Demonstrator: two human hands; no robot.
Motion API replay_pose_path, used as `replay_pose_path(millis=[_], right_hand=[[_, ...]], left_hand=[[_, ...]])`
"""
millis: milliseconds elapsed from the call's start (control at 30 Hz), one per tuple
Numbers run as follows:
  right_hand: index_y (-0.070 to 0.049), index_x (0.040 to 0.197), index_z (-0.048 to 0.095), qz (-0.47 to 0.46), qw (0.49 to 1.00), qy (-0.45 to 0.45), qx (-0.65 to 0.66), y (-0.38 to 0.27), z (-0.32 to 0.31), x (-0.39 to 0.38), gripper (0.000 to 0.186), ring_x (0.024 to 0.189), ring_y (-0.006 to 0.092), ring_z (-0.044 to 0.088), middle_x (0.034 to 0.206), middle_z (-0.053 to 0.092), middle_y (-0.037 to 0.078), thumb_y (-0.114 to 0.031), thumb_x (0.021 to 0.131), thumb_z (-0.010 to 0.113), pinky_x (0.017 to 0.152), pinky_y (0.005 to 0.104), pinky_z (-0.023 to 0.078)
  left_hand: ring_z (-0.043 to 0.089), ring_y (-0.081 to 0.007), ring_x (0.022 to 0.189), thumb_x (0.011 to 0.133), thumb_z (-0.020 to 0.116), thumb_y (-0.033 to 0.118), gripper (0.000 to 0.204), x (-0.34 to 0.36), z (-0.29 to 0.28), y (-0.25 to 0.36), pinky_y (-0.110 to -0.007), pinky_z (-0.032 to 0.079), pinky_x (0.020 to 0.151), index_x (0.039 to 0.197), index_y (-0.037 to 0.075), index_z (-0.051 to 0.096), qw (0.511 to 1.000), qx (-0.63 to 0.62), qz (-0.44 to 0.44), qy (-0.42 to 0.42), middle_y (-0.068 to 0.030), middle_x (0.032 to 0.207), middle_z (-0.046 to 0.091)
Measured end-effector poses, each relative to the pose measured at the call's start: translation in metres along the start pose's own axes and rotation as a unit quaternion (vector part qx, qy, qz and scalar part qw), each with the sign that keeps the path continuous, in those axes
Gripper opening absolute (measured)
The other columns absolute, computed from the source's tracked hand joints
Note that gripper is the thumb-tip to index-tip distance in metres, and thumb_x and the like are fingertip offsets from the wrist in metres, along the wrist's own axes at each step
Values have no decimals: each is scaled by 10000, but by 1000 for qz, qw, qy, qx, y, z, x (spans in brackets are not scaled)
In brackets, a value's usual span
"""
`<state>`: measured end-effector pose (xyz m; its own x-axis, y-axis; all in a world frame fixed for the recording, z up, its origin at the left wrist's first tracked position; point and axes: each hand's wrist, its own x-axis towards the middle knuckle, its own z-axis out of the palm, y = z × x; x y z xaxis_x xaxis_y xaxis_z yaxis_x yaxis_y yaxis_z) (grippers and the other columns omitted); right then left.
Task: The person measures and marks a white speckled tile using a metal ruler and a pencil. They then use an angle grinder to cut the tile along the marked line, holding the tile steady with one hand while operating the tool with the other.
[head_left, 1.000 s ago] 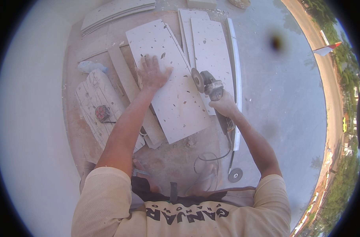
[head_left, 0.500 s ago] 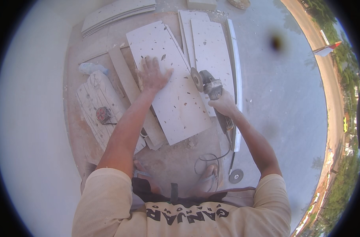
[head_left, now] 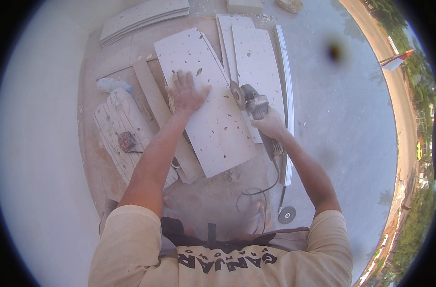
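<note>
Left hand (head_left: 187, 95) lies flat on the upper half of the speckled tile (head_left: 220, 131), fingers spread, gripping nothing; right hand (head_left: 270, 123) has its fingers wrapped around the grinder (head_left: 257, 106); the grinder's disc stands at the tile's right edge, contact cannot be told; a second tile (head_left: 257, 57) lies to the right; a loose disc (head_left: 287, 215) rests on the floor (head_left: 337, 129).

- Shirt (head_left: 218, 273): beige, loose.
- Left sleeve (head_left: 127, 234), right sleeve (head_left: 330, 239): short, wide, plain beige.
- Lettering (head_left: 227, 259): dark, bold, two sizes, across the front.
- Cloth (head_left: 287, 237) below the shirt: greyish brown, black patches.
- Strap (head_left: 211, 230): narrow, dark.
- Left hand (head_left: 187, 98), right hand (head_left: 271, 124): bare, dusty.
</note>
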<state>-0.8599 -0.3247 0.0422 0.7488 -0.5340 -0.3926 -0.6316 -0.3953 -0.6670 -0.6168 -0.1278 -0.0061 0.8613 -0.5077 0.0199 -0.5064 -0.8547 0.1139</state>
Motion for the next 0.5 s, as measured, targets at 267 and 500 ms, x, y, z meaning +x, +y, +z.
replay_pose_path(millis=[267,500], right_hand=[[91,1184,632,-10,1000,-9,6,15,6,6,642,1048,375,715,1086,725,254,-295,696,790,906,433,556],[75,1164,652,-26,1000,15,7,3,4,14,585,969,337,728,1022,735,219,-265,704,773,867,419,562]], left_hand=[[95,-417,1596,918,525,741,1000,0,2,1,-778,103,1189,1628,64,330,1000,0,2,-3,-206,1707,212],[123,-403,1593,911,545,745,985,0,3,1,-775,132,1180,1606,70,370,1000,2,0,14,-195,1700,242]])
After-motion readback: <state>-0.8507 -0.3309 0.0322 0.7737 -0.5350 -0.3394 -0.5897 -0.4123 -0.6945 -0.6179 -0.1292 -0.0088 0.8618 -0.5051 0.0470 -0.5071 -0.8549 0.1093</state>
